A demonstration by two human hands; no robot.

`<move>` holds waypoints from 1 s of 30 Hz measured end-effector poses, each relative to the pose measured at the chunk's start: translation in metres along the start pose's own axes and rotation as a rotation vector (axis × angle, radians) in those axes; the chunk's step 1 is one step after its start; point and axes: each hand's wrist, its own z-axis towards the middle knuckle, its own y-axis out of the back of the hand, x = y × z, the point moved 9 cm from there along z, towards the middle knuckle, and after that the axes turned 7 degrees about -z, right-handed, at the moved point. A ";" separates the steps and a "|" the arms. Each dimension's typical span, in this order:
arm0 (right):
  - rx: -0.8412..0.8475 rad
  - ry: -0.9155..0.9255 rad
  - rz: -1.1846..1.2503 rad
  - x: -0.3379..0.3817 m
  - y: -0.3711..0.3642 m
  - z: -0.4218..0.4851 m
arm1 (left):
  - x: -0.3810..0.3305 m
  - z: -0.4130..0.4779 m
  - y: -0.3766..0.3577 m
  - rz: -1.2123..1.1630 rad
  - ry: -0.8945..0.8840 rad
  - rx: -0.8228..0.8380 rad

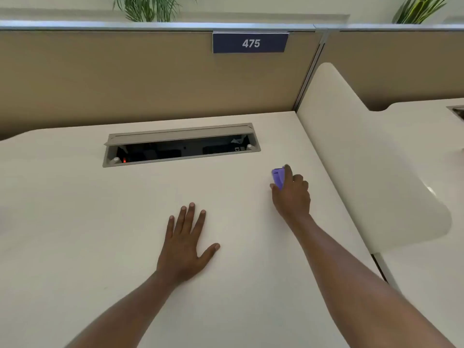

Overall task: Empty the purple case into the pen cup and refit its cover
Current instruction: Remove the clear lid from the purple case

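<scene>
A small purple case (278,178) stands on its edge on the cream desk (75,222), right of centre. My right hand (292,194) grips it from behind, thumb and fingers wrapped round it, so most of the case is hidden. Whether its cover is on cannot be told. My left hand (187,243) lies flat on the desk with its fingers spread, holding nothing, well to the left of the case. No pen cup is in view.
An open cable hatch (180,145) with a raised grey flap is sunk in the desk behind my hands. A tan partition (125,79) with a "475" sign (250,42) closes the back. A white curved divider (364,159) bounds the right side.
</scene>
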 end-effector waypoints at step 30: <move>0.494 -0.563 1.666 0.065 -0.024 -0.133 | 0.001 -0.024 0.035 -0.515 0.116 -0.017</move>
